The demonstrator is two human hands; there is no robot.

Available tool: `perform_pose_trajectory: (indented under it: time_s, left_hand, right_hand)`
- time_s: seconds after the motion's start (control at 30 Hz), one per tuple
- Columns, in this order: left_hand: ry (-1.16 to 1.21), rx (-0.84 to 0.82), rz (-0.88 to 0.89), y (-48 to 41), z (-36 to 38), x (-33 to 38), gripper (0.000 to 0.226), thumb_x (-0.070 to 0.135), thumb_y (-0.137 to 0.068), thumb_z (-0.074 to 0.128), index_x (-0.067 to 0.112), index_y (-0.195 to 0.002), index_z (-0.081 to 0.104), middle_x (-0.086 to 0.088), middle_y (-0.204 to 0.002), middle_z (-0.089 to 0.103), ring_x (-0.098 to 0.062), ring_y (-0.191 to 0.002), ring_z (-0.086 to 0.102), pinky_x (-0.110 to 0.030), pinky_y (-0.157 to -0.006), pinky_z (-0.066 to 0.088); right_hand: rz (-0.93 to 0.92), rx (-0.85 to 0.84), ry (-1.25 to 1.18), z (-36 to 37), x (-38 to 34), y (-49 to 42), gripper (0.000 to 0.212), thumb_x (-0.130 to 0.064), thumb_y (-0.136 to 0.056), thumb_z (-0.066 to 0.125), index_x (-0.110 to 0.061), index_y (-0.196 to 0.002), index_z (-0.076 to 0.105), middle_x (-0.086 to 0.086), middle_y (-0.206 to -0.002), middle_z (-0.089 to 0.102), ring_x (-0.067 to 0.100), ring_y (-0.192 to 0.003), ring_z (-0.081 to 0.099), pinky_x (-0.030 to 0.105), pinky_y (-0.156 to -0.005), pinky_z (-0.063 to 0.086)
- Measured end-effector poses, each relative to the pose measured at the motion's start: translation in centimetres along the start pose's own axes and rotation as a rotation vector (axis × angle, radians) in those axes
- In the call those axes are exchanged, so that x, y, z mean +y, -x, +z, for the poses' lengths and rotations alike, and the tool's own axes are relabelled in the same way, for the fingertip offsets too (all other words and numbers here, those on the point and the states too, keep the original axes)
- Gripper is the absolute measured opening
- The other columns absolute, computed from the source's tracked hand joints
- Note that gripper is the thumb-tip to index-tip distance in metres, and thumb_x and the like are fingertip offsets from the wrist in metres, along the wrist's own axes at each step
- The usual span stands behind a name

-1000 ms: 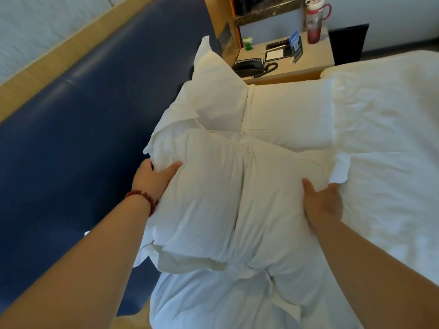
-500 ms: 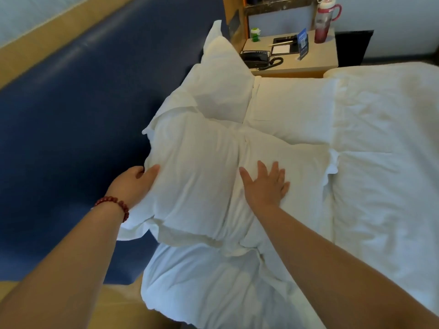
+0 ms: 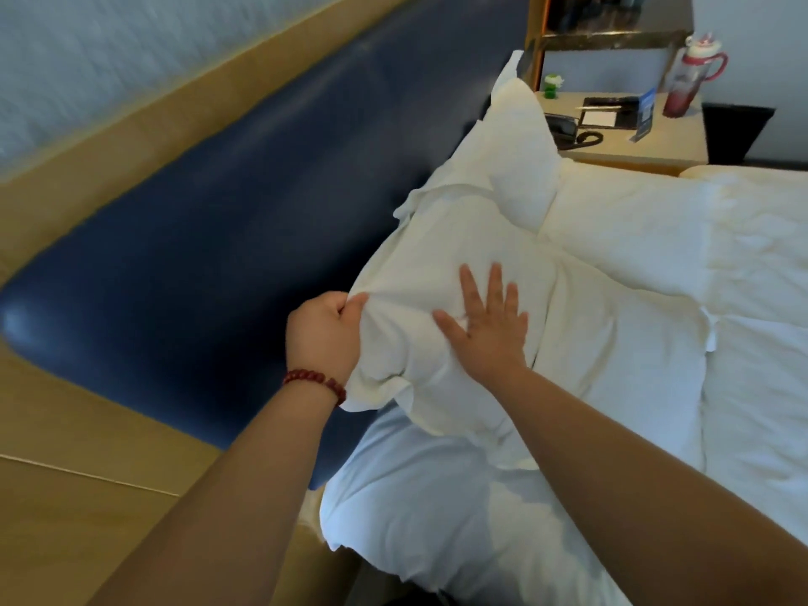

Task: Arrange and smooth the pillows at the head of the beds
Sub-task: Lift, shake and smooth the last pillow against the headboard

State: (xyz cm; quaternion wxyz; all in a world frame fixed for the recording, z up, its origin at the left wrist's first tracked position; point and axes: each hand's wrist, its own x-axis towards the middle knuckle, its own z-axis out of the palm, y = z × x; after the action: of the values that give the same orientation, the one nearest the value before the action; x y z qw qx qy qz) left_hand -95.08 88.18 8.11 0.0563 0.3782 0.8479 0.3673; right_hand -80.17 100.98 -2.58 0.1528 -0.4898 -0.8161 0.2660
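Headboard: a blue padded panel in a wood frame, running along the left side of the bed's head edge.

Left arm: you reach in from the bottom left with the forearm straight and a red bead bracelet at the wrist. Your left hand has its fingers curled and the thumb on top, clenched on a bunch of cloth at the left edge of the near pillow, on the side facing the headboard. The fabric puckers into folds at the grip.

Right arm: it enters from the bottom right and crosses above the white sheet at the bed's near corner. Your right hand lies palm down on the left half of the near pillow, just beside the left hand. Its fingers are straight and spread, and it presses without grasping.

Near pillow: it lies at the head edge of the bed, its left side against the headboard and its right edge meeting the duvet.

Second pillow: it stands tilted against the headboard beyond the near one and touches it. A third pillow lies flat to its right.

Nightstand, beyond the bed's far edge: a telephone at its left edge and a red bottle near its right corner.
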Motion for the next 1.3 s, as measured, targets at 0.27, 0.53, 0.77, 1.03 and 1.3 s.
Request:
perform_pose_trajectory:
  time_s: [0.27,0.53,0.77,1.03,1.3]
  left_hand:
    - [0.587,0.027,-0.111,3.9,-1.0,-0.8,0.025,0.029,-0.104,0.039,0.030,-0.110,0.063,0.015,-0.108,0.070,0.004,-0.099,0.065,-0.015,-0.086,0.050]
    - [0.504,-0.415,-0.582,9.4,3.1,-4.4,0.046,0.052,-0.093,0.056,0.010,-0.085,0.073,-0.002,-0.082,0.076,-0.020,-0.088,0.071,-0.034,-0.082,0.057]
    - [0.723,-0.173,-0.629,8.2,4.1,-5.2,0.023,0.040,-0.093,0.064,0.018,-0.093,0.072,0.001,-0.098,0.074,-0.017,-0.094,0.071,-0.030,-0.083,0.055]
    - [0.900,0.009,-0.708,8.2,1.9,-6.3,0.020,0.027,-0.099,0.058,0.011,-0.089,0.062,0.000,-0.087,0.071,-0.007,-0.072,0.072,-0.023,-0.069,0.057]
    - [1.063,0.040,-0.739,9.6,2.3,-6.0,0.020,0.023,-0.089,0.071,0.013,-0.106,0.068,0.002,-0.097,0.076,-0.016,-0.095,0.072,-0.026,-0.078,0.057]
  right_hand:
    - [0.018,-0.015,-0.013,1.1,1.5,2.3,0.074,-0.073,-0.090,0.024,-0.051,-0.149,-0.013,-0.008,-0.161,-0.024,0.023,-0.149,-0.018,0.054,-0.118,0.001]
    - [0.549,0.247,-0.694,7.2,2.1,9.7,0.079,-0.050,-0.088,0.064,-0.022,-0.153,0.028,0.008,-0.158,0.030,0.023,-0.144,0.029,0.033,-0.119,0.020]
    - [1.214,-0.130,-1.723,8.6,1.0,10.0,0.056,-0.037,-0.082,0.077,-0.008,-0.123,0.052,0.017,-0.121,0.056,0.030,-0.103,0.059,0.042,-0.088,0.054]
    - [1.145,0.180,-1.588,10.3,1.2,12.5,0.039,0.009,-0.090,0.060,-0.008,-0.124,0.054,0.013,-0.111,0.059,0.018,-0.081,0.059,0.026,-0.075,0.055]
    - [1.244,0.239,-1.849,9.3,4.8,11.8,0.044,-0.004,-0.094,0.060,-0.017,-0.135,0.050,0.008,-0.111,0.063,0.019,-0.090,0.062,0.026,-0.064,0.058]
